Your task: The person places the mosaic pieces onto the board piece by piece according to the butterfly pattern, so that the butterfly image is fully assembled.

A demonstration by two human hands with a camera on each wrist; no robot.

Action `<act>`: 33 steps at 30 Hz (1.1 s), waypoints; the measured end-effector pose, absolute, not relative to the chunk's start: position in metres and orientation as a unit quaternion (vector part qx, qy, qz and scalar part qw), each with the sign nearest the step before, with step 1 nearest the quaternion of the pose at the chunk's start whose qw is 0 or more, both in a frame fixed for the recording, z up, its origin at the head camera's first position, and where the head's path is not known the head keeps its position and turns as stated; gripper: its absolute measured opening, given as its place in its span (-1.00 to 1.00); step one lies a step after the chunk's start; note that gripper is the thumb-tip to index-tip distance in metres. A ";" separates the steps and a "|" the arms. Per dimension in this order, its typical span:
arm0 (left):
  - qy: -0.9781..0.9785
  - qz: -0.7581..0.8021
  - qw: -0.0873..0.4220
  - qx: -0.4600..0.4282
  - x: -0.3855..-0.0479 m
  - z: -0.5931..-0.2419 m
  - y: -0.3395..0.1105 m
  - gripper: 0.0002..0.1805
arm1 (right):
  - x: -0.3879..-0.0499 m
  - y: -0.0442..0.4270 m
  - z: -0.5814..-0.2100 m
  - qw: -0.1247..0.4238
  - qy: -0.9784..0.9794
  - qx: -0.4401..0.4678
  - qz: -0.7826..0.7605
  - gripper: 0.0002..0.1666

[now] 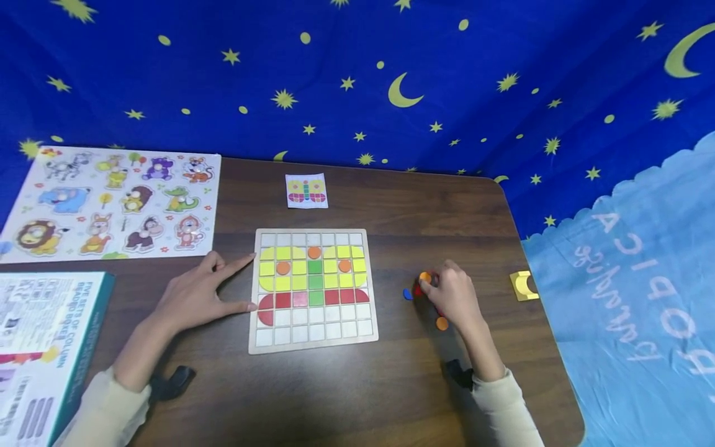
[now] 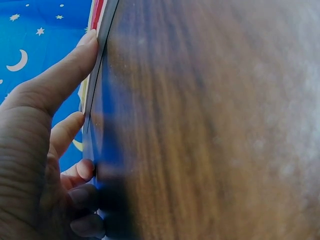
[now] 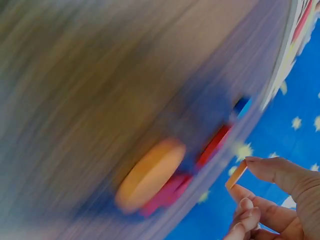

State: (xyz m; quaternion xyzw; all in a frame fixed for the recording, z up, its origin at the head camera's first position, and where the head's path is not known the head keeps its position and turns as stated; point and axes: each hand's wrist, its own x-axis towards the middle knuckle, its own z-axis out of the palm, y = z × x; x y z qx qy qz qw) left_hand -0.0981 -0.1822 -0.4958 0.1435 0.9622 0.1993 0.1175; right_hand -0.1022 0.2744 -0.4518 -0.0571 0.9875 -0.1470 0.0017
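Observation:
My left hand (image 1: 192,295) touches the left edge of a wooden grid board (image 1: 313,347) with straight thumb and index fingertips; the other fingers curl beneath. On the board, yellow, red, green and orange pieces form a butterfly-like pattern, with white cells around it. To the right of the board, my right hand (image 1: 455,295) pinches an orange disc (image 3: 237,174) between thumb and index finger. The right wrist view shows that disc raised off the table. Below it lie another orange disc (image 1: 442,323), a blue piece (image 1: 408,294) and red pieces (image 3: 214,146), partly hidden by the hand in the head view.
A small pattern card (image 1: 306,190) lies behind the board. On the left are an animal puzzle board (image 1: 120,205) and a teal-edged box (image 1: 56,347). A yellow block with a round notch (image 1: 521,286) sits near the table's right edge. Starry blue cloth (image 1: 335,74) hangs behind.

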 end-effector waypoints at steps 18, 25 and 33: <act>0.962 0.199 0.133 0.131 -0.099 -0.497 -0.181 0.11 | -0.082 0.151 -0.451 0.055 0.963 -0.204 -0.169 -0.79; 0.962 0.199 0.135 0.131 -0.100 -0.496 -0.181 0.11 | -0.075 0.126 -0.455 0.045 0.949 -0.271 -0.157 -0.76; 0.962 0.203 0.127 0.134 -0.099 -0.496 -0.182 0.10 | -0.070 0.100 -0.457 0.050 0.927 -0.334 -0.161 -0.79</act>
